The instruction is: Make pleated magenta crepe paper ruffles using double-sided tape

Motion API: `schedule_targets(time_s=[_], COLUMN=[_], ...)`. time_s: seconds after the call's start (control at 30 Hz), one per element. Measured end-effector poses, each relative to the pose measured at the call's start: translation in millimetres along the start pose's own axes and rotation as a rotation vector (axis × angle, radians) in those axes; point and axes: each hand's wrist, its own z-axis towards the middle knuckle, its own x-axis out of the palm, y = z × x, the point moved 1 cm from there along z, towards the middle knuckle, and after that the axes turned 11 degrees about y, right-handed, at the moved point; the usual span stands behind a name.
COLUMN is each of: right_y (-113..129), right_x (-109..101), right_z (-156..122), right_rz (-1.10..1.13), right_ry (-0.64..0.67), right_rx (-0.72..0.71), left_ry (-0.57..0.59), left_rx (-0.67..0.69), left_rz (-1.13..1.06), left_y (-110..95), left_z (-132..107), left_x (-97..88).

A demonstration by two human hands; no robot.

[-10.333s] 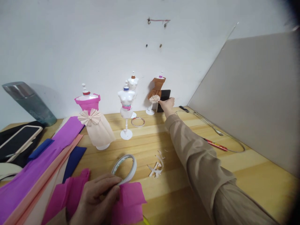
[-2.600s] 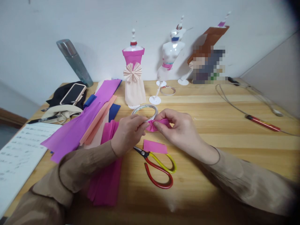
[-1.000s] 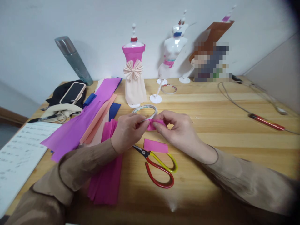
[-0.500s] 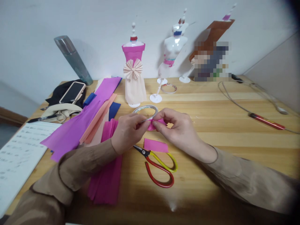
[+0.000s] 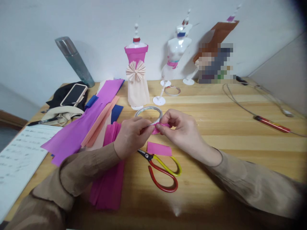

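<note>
My left hand [image 5: 133, 134] is closed, thumb against fingers, on one side of a small gathered piece of pink crepe paper [image 5: 156, 130]. Opposite it, my right hand [image 5: 181, 129] pinches the other side, so both sets of fingertips nearly meet. A thin roll of tape [image 5: 160, 111] stands tilted just behind, its near edge running into my left fingers; whether they grip it, I cannot tell. Below the hands lie a flat pink strip [image 5: 159, 149] and scissors [image 5: 164, 172] with one red and one yellow handle. Folded magenta paper [image 5: 109, 188] lies under my left forearm.
A small dress form [image 5: 136, 54] in pink and cream stands behind, with bare white forms [image 5: 179, 46] to its right. Purple paper [image 5: 79, 134], a phone [image 5: 74, 94], a bottle [image 5: 74, 60] and a written sheet [image 5: 21, 159] are left. A red-handled corded tool [image 5: 273, 124] lies right.
The tape roll has tipped slightly, showing more of its inner ring. My fingers have shifted a little around the gathered pink paper; both hands keep their pinch. The rest looks the same.
</note>
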Motion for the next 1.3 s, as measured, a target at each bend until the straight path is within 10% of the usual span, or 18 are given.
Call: schedule_targets(time_s=[0.47, 0.93, 1.3], right_y=[-5.4, -3.3, 1.6], right_x=[1.5, 18.2, 18.7], right_z=[3.2, 0.5, -4.0], right_rz=[0.165, 0.404, 0.370], right_ry=[-0.013, 0.129, 0.130], right_rx=[0.047, 0.139, 0.055], left_ry=[-0.084, 0.011, 0.067], left_rx=[-0.084, -0.501, -0.525], left_rz=[-0.034, -0.771, -0.967], left_y=[5.3, 1.3, 5.9], left_z=[1.8, 4.9, 8.5], left_x=[3.9, 2.8, -0.6])
